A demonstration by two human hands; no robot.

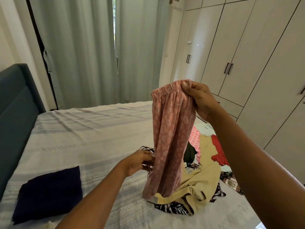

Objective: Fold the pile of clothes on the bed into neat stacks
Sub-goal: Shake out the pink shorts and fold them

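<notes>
Pink garment (171, 129): hangs lengthwise over the pile of clothes (219, 157), elastic waistband uppermost, hem resting on a beige piece (206, 162) at the pile's near-left edge.
Right hand (201, 100): raised high above the pile, thumb and curled fingers pinching one end of the waistband; forearm slants up from the lower right.
Left hand (138, 162): low, just left of the pile, fingertips at the garment's side edge – whether they pinch it or only touch it, I cannot tell.
Step in hand: probably straightening the piece before folding. It would go best to take the waistband's other end, shake the legs even, then lay it flat on the bed (82, 129) left of the pile – seams aligned.
Folded navy cloth (49, 194): well left of the pile, lying flat.
</notes>
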